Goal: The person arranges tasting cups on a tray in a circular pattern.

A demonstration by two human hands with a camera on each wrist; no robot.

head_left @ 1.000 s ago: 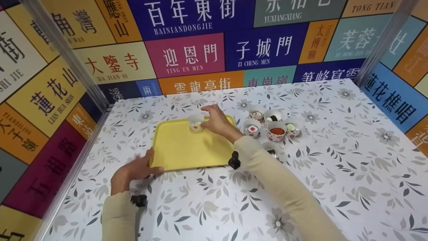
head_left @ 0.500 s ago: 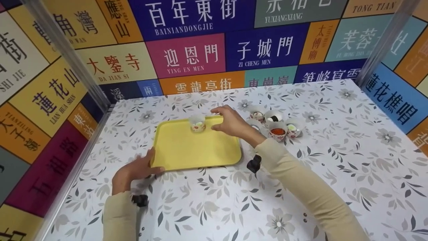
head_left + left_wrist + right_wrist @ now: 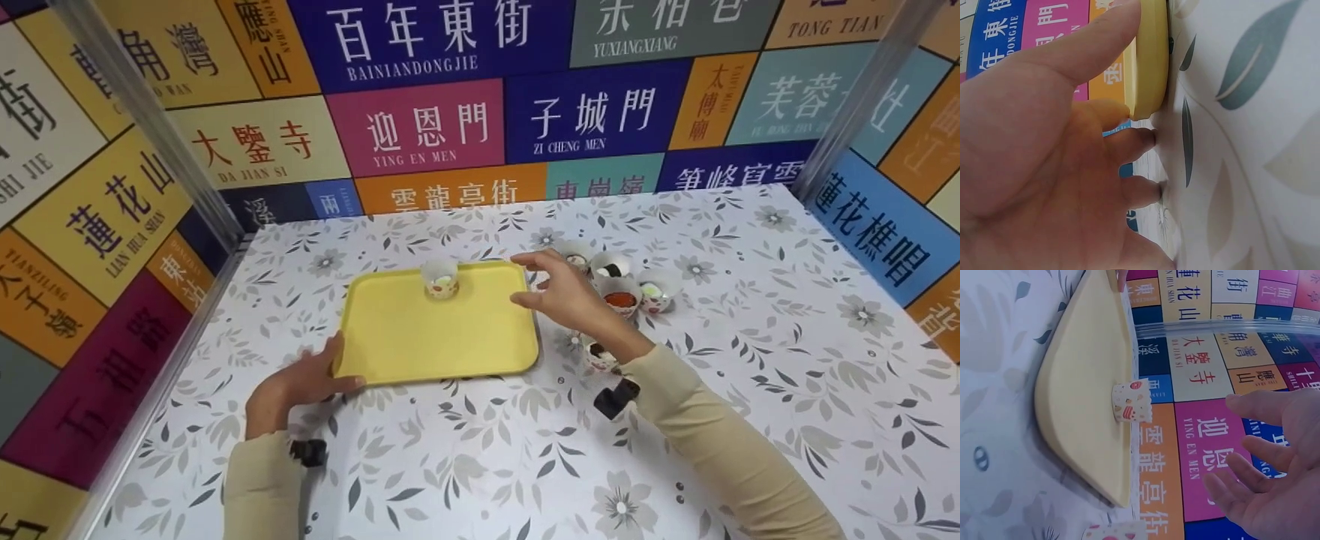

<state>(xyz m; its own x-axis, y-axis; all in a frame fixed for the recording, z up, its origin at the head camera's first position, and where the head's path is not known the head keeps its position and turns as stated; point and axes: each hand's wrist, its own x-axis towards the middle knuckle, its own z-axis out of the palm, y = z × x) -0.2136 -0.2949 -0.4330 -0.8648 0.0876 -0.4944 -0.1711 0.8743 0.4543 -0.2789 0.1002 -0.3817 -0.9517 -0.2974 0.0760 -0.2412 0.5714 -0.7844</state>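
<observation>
A yellow tray [image 3: 442,337] lies on the patterned tablecloth. My left hand [image 3: 304,382] grips its near left corner; in the left wrist view the thumb [image 3: 1103,42] lies along the tray rim and the index finger meets its other side. Near the far rim stands a small printed paper cup [image 3: 441,282] with something pale in it. My right hand [image 3: 566,292] hovers off the tray's right side, thumb and fingers apart, with nothing between them. Beneath and behind it is a cluster of similar cups, one with orange-red contents [image 3: 621,301], partly hidden by the hand.
More paper cups stand right of the tray, one with white and dark contents [image 3: 611,268], one with white and green [image 3: 654,295]. Another cup [image 3: 600,356] sits nearer, under the right wrist. Printed panels [image 3: 420,124] form walls at the back and sides.
My right hand has moved away from the cup on the tray, rightward toward the cluster, and holds nothing. That cup stays on the tray. My left hand keeps its place at the corner.
</observation>
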